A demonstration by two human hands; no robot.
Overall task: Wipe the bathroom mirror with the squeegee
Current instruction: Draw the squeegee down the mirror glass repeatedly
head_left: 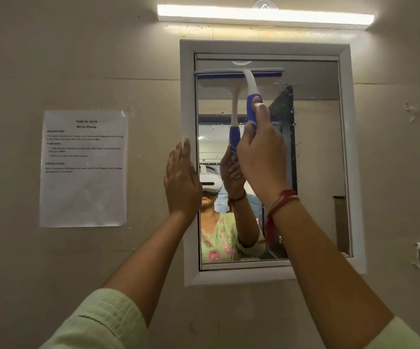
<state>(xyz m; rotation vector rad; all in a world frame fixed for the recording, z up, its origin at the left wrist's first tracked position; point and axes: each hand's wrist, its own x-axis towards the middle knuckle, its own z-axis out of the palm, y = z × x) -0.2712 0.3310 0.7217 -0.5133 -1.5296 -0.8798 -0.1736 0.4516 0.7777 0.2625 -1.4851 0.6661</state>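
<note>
The one squeegee stood above her right hand, whose fingers were clenched round its blue handle, the blade lying flat against the top of the single mirror. Her left hand, fingers released and straight, rested on the mirror's white frame beside one taped sheet.

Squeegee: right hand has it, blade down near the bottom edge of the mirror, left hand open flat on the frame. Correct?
Not quite. The head view shows the squeegee blade near the top edge of the mirror, not the bottom. The rest holds: the right hand grips the handle and the left hand is open flat at the frame.
</note>
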